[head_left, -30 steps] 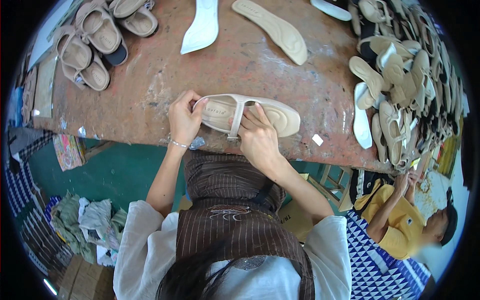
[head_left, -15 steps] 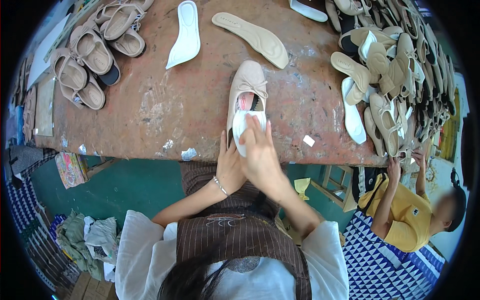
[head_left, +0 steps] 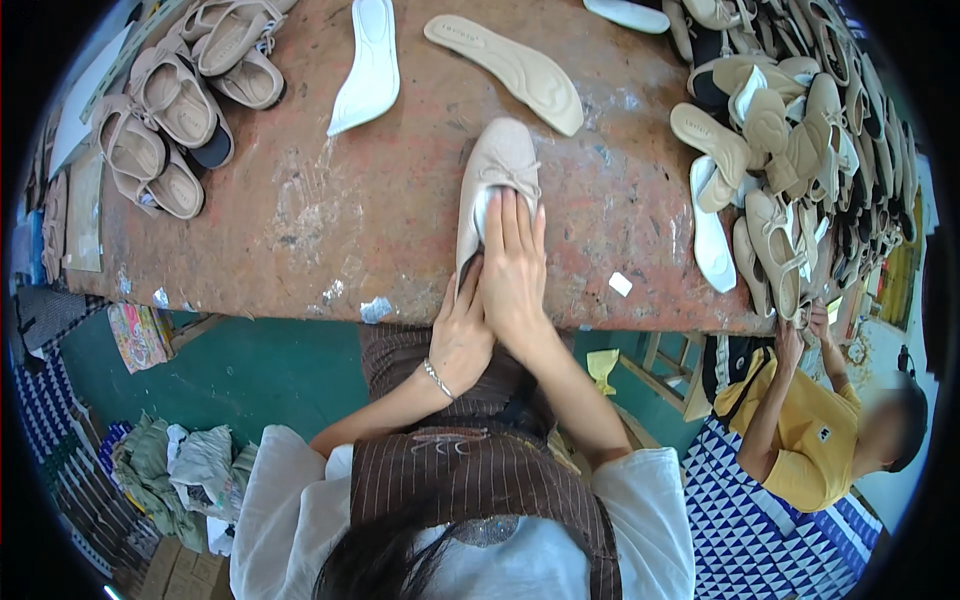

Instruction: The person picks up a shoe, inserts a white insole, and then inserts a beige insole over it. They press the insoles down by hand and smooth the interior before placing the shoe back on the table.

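A beige flat shoe (head_left: 497,150) with a small bow lies at the table's front edge, toe pointing away from me. My left hand (head_left: 463,330) grips its heel end from the near left side, fingers along the outer wall. Inside the shoe, a strip of a white insole (head_left: 483,213) shows beside my fingers. My right hand (head_left: 514,270) is stretched flat, its fingers reaching into the shoe opening on top of the insole. The palm covers the heel part, so most of the insole is hidden.
Beyond the shoe lie a white insole (head_left: 366,75) and a beige insole (head_left: 510,75). Beige shoes (head_left: 180,100) stand at the left; a large heap of shoes and insoles (head_left: 775,130) fills the right. A co-worker in a yellow top (head_left: 800,430) handles something at the right edge.
My right hand has gone from bent fingers to lying flat, reaching farther into the shoe. The white insole sits deeper, covering the inside that showed before. My left hand stays at the heel.
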